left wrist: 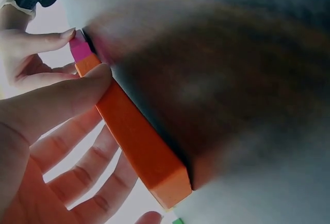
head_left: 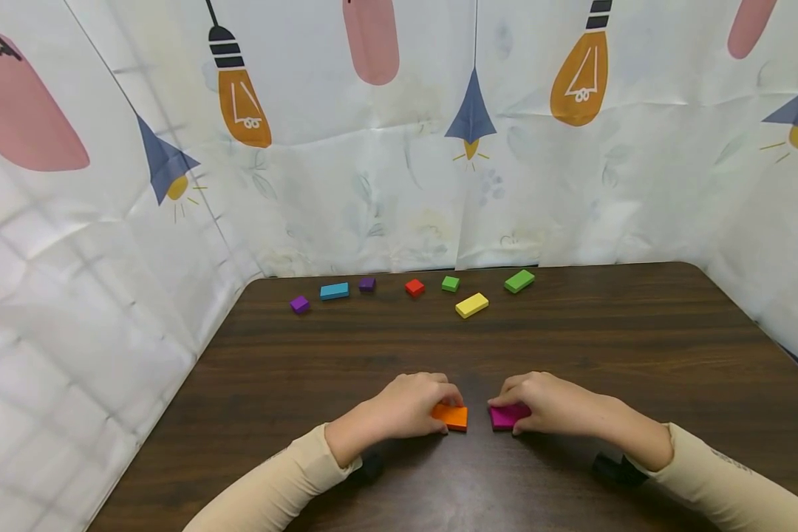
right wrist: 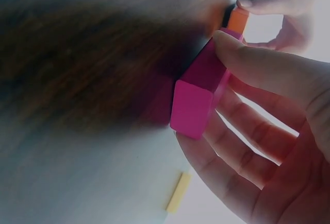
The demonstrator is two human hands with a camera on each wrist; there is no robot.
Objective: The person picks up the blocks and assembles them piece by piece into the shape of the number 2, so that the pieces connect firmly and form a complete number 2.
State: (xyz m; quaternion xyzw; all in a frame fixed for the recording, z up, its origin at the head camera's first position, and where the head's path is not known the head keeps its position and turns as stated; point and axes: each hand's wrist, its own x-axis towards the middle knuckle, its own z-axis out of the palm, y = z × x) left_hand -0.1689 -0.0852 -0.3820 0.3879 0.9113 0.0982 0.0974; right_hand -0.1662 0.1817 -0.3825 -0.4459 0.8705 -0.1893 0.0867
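An orange block (head_left: 454, 417) lies on the dark table, pinched between the thumb and fingers of my left hand (head_left: 408, 405). Just to its right a magenta block (head_left: 503, 418) is pinched by my right hand (head_left: 555, 405). A narrow gap separates the two blocks in the head view. In the left wrist view my thumb presses one long side of the orange block (left wrist: 139, 141). The right wrist view has the magenta block (right wrist: 192, 109) between my thumb and fingers, one end face toward the camera.
Along the table's (head_left: 372, 340) far side lie two purple blocks (head_left: 299, 304), a blue block (head_left: 335, 291), a red block (head_left: 414, 287), a small green block (head_left: 450, 284), a yellow block (head_left: 472, 305) and a longer green block (head_left: 519, 281). A patterned curtain (head_left: 399, 199) hangs behind.
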